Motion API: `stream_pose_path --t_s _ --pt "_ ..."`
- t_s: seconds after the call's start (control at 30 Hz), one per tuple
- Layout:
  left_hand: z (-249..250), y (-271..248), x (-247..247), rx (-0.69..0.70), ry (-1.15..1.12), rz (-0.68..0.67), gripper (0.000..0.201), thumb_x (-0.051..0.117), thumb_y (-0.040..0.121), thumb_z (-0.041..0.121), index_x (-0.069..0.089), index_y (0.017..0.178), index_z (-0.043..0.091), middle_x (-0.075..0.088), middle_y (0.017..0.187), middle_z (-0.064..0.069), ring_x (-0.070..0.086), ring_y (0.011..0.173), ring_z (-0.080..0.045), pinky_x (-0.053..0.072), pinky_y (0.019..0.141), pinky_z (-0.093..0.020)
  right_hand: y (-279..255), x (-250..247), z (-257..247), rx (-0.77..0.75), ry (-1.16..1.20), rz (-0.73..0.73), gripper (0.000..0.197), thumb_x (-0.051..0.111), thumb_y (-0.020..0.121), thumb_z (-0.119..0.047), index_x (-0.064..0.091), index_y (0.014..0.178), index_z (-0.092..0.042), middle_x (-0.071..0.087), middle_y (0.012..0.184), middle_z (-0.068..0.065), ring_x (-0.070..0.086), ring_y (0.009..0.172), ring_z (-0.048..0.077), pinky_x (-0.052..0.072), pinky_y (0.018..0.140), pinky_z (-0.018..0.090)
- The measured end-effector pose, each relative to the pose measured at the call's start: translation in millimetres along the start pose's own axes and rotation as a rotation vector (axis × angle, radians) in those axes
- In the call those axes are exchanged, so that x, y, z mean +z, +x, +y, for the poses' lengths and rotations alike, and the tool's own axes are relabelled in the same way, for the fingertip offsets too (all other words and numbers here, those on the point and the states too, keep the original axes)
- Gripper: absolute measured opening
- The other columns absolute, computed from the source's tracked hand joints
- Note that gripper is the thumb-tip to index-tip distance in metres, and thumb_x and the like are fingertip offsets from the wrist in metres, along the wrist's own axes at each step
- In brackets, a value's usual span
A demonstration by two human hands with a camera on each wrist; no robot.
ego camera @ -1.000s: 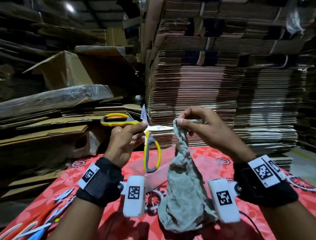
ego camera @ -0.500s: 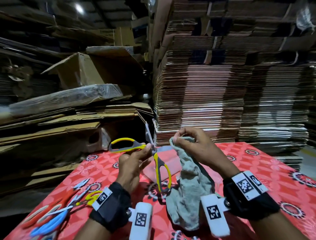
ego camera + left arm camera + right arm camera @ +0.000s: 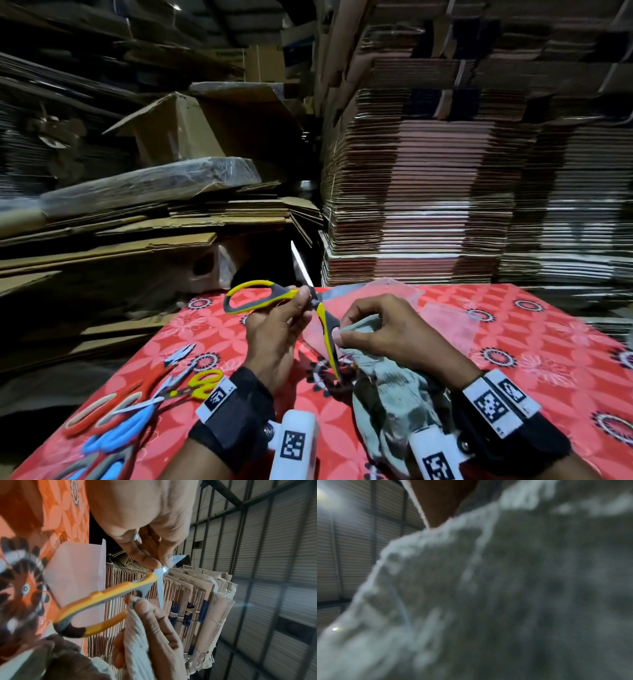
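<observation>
Over the red table [image 3: 534, 359]: I see yellow-grey scissors [image 3: 263, 292] held clear of it, blades spread.
Left hand [image 3: 274, 332]: fingertips pinch the scissors at the pivot.
Right hand [image 3: 387, 330]: fingers curl round a grey cloth [image 3: 394, 401], beside 1 handle.

The scissors [image 3: 323, 317] have yellow handles with grey lining and bright steel blades. They are held up off the table, spread wide open: one blade points straight up, one handle loop sticks out to the left, and the other hangs downward. The left hand [image 3: 274, 329] pinches them at the pivot. The cloth [image 3: 387, 387] is a grey, worn, nubbly rag, crumpled. Its top end is bunched in the right hand [image 3: 387, 329], just beside the hanging handle, and the rest slumps onto the table.
</observation>
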State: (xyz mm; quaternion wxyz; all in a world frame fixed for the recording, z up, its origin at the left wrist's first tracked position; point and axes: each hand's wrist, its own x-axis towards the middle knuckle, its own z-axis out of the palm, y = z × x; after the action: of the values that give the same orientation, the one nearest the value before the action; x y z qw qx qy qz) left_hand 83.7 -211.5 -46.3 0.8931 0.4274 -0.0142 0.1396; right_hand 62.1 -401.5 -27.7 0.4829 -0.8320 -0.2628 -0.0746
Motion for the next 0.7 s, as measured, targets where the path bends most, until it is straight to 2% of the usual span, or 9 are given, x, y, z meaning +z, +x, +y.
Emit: stream_pose_path --t_s 0.07,0.2,0.3,0.37,0.47,0.53,0.6,0.7 --pt "0.5 -1.3 0.5 0.003 -0.004 0.003 0.010 0.076 0.087 -0.002 0.071 0.088 0.007 0.075 0.073 -0.003 0.072 0.064 -0.009 0.056 0.056 -0.017 -0.5 2.2 -0.5 0.006 0.015 -0.027 0.018 0.088 0.083 -0.027 0.075 0.082 -0.015 0.070 0.070 0.018 0.051 0.050 0.015 0.037 0.052 0.037" --pt "4.7 -3.3 0.7 0.009 0.015 -0.014 0.011 0.076 0.086 -0.002 0.073 0.086 0.009 0.076 0.075 -0.003 0.074 0.067 -0.011 0.057 0.057 -0.018 1.4 6.1 4.3 0.005 0.073 0.058 0.018 0.088 0.083 -0.022 0.072 0.080 -0.015 0.066 0.063 0.008 0.050 0.049 0.018 0.037 0.051 0.040" --pt "10.3 -3.4 0.4 0.007 0.007 -0.062 0.007 0.074 0.089 0.004 0.074 0.096 0.006 0.077 0.083 -0.005 0.075 0.071 -0.011 0.059 0.062 -0.021 0.5 4.8 6.5 0.002 0.107 0.103 0.019 0.087 0.084 -0.023 0.070 0.080 -0.015 0.064 0.062 0.007 0.049 0.049 0.019 0.037 0.051 0.041" --pt "14.1 -3.9 2.3 -0.006 -0.064 -0.095 0.015 0.066 0.096 0.011 0.074 0.105 0.002 0.076 0.092 -0.011 0.076 0.078 -0.017 0.061 0.071 -0.028 -0.8 2.6 6.4 -0.006 0.108 0.111 0.019 0.086 0.085 -0.025 0.069 0.081 -0.016 0.063 0.064 0.014 0.048 0.050 0.020 0.036 0.051 0.041" --pt "17.5 -7.2 6.1 0.005 -0.177 -0.117 0.026 0.055 0.101 0.012 0.071 0.112 -0.004 0.076 0.095 -0.015 0.074 0.083 -0.024 0.057 0.091 -0.038 -2.9 1.3 6.3 -0.026 0.102 0.110 0.019 0.084 0.087 -0.027 0.069 0.083 -0.017 0.061 0.065 0.013 0.048 0.051 0.020 0.036 0.051 0.041" --pt "18.2 -9.5 7.3 0.017 -0.236 -0.128 0.026 0.051 0.102 0.010 0.070 0.112 -0.005 0.078 0.094 -0.014 0.076 0.083 -0.022 0.055 0.094 -0.039 -4.3 1.8 5.5 -0.039 0.092 0.108 0.019 0.084 0.087 -0.029 0.069 0.084 -0.018 0.061 0.065 0.014 0.048 0.050 0.020 0.037 0.050 0.041" --pt "19.7 -12.3 9.2 0.021 -0.279 -0.136 0.029 0.050 0.100 0.010 0.068 0.118 -0.004 0.079 0.102 -0.014 0.076 0.091 -0.022 0.054 0.097 -0.038 -5.8 2.1 4.9 -0.052 0.087 0.118 0.018 0.084 0.088 -0.029 0.069 0.084 -0.018 0.061 0.066 0.016 0.048 0.049 0.020 0.037 0.049 0.042" --pt "20.6 -13.2 9.9 0.009 -0.337 -0.148 0.046 0.056 0.087 0.015 0.064 0.129 -0.002 0.073 0.125 -0.019 0.071 0.111 -0.027 0.049 0.107 -0.041 -7.7 2.3 2.2 -0.087 0.065 0.154 0.017 0.083 0.088 -0.027 0.069 0.083 -0.019 0.064 0.068 0.017 0.051 0.046 0.022 0.042 0.042 0.049"
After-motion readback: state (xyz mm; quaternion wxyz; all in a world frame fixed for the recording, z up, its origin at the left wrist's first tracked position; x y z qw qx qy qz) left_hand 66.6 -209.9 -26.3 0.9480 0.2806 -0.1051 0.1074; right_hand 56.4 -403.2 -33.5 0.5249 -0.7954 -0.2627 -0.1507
